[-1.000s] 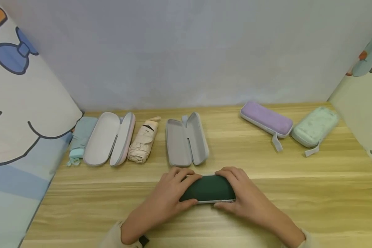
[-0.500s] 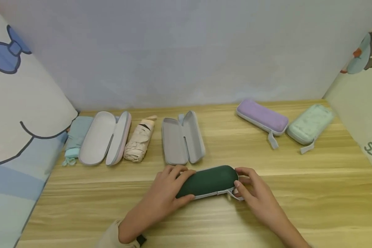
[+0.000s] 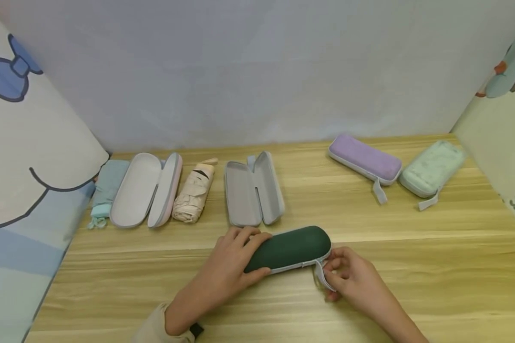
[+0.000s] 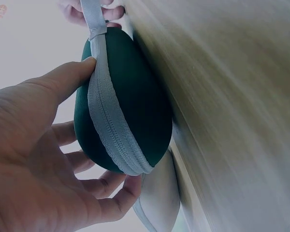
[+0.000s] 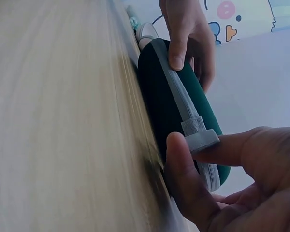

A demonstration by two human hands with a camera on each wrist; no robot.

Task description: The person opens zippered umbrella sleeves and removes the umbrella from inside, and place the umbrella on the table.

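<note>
A dark green zipped glasses case [image 3: 293, 247] lies near the front middle of the table, its grey zip [image 4: 106, 106] running along the side. My left hand [image 3: 236, 257] grips its left end, thumb on the near side and fingers over the far side. Beside the other end, my right hand [image 3: 352, 276] pinches the grey strap [image 5: 203, 140] between thumb and forefinger. In the left wrist view the zip looks closed along the part that shows. The inside of the case is hidden.
Behind stand two opened cases, one white-lined [image 3: 139, 190] and one grey [image 3: 253, 190]. Between them lies a folded beige umbrella [image 3: 194, 193]; a blue-green pouch-like bundle [image 3: 108, 186] is far left. A purple case [image 3: 365, 157] and a mint case [image 3: 433, 169] lie back right.
My right hand has let go of the green case's right end and taken its strap, drawing it toward me. The case's right end has swung slightly away. My left hand keeps its grip.
</note>
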